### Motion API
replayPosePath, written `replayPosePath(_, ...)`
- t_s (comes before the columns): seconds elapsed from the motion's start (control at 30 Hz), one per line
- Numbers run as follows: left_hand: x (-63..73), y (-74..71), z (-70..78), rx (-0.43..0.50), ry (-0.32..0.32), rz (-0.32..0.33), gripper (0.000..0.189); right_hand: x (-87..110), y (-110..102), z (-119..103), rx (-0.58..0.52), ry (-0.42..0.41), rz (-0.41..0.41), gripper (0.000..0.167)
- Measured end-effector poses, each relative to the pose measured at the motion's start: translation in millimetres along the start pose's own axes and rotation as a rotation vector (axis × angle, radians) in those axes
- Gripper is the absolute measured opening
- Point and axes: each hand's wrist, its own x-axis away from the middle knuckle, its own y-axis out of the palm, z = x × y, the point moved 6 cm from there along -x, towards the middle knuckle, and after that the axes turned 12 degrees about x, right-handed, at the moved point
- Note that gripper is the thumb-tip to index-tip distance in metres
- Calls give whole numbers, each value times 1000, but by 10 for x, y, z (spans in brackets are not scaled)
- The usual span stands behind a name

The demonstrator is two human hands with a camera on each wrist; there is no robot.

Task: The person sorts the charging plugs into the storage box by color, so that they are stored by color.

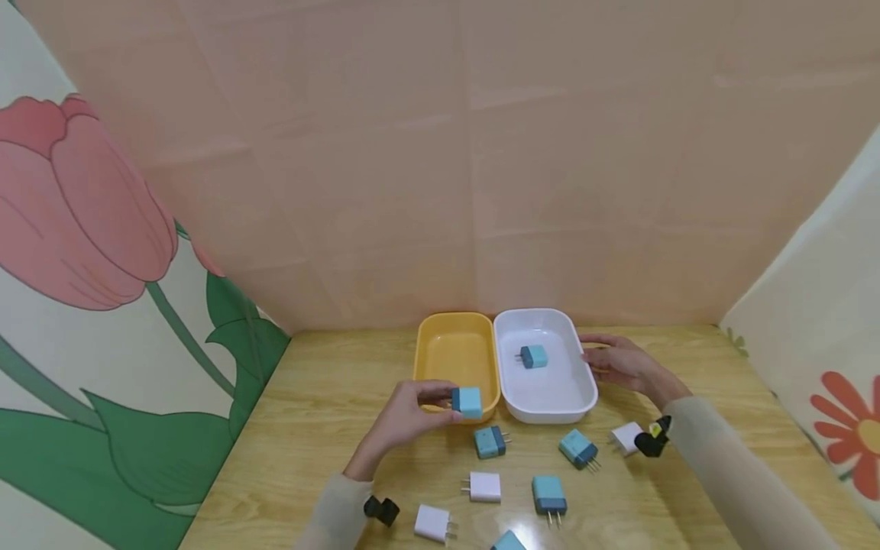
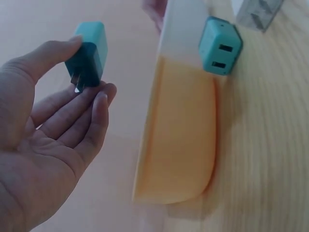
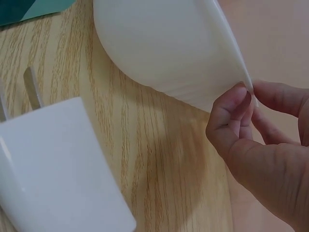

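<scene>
My left hand (image 1: 406, 418) pinches a blue two-tone plug charger (image 1: 467, 402) between thumb and fingers, above the front edge of the yellow tray (image 1: 421, 353). In the left wrist view that charger (image 2: 91, 53) shows its metal prongs pointing down, off the table. My right hand (image 1: 627, 365) is at the right side of the white tray (image 1: 546, 401); the right wrist view has its thumb and fingers pinching the tray's rim (image 3: 236, 53). One blue charger (image 1: 534, 356) lies inside the white tray. No charger shows inside the yellow tray.
In front of the trays lie several loose chargers: blue ones (image 1: 490, 442), (image 1: 578, 448), (image 1: 549, 495), and white ones (image 1: 484, 487), (image 1: 433, 523), (image 1: 626, 438). Another blue charger (image 1: 509, 541) is cut off by the bottom edge. A plain backdrop (image 1: 385, 191) rises behind the wooden table (image 1: 330, 382).
</scene>
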Motion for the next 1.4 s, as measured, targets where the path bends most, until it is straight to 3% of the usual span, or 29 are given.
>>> replayPosePath(0.5,-210,-37,46,-1,2,58,46,15,8,-10,1,13,3,67)
replayPosePath(0.97,-485,72,53,11,20,44,51,19,-6,-6,12,5,10,68)
replayPosePath(1.4,-681,147,166,-17,53,37,47,12,-3,-4,-6,2,-5,69)
